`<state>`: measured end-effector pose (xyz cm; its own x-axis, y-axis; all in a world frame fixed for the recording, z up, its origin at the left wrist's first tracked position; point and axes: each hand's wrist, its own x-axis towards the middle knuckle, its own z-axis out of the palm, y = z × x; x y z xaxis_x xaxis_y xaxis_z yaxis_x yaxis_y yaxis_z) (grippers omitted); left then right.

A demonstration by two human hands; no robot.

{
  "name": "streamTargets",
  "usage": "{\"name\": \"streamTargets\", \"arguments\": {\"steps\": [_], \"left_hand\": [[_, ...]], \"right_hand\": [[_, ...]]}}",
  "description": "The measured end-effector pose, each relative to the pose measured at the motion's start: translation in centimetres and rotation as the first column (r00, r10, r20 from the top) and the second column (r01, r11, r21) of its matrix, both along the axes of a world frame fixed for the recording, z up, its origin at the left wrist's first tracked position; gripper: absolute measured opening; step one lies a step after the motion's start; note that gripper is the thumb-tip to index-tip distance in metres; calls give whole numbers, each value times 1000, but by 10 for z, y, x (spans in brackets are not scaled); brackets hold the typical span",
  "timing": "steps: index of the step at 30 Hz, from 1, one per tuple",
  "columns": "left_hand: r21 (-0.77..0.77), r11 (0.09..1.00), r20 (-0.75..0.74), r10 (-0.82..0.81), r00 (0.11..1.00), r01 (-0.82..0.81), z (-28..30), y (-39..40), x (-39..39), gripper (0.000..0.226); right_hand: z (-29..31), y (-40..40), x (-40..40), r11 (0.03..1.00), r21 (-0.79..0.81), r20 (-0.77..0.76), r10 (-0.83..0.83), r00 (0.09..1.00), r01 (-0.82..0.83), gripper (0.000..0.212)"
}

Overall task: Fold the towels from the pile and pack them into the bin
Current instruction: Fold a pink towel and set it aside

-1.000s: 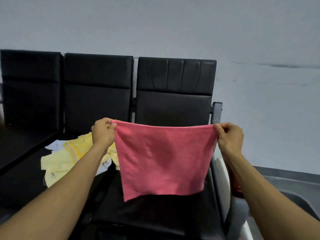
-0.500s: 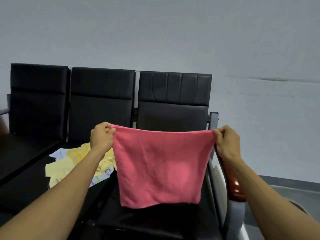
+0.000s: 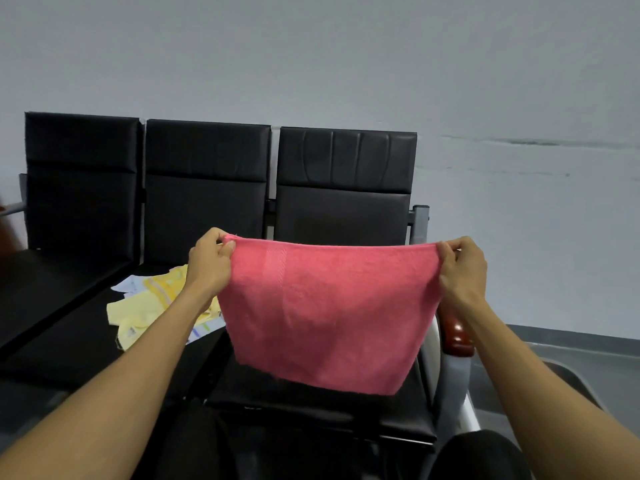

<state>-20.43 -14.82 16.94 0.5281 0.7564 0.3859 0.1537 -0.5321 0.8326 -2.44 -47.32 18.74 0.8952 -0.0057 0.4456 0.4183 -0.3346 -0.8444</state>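
**Head view: pink towel held up over the right-hand seat**

Head view shows the left hand [image 3: 209, 263] and right hand [image 3: 462, 268] each pinching a top corner of the pink towel [image 3: 325, 313], stretched between them above the front edge of the right-hand seat [image 3: 311, 407] of the black bench. Compared with a second ago the towel looks shorter, its lower edge higher and slanted down to the right. The pile of yellow towels [image 3: 149, 306] lies on the middle seat, near its right edge.
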Motion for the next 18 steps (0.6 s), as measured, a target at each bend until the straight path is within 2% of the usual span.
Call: {"name": "streamTargets", "arguments": {"steps": [7, 13, 18], "left_hand": [[-28, 1000, -44, -13, 999, 12, -31, 6, 19, 14], [-122, 992, -98, 25, 995, -37, -104, 20, 59, 14], [-171, 979, -163, 78, 984, -106, -164, 33, 93, 12]], "right_hand": [[-33, 8, 14, 1000, 3, -56, -14, 998, 14, 15], [-102, 22, 48, 993, -110, -85, -49, 995, 40, 16], [-157, 43, 76, 993, -115, -129, -49, 990, 34, 15]]}}
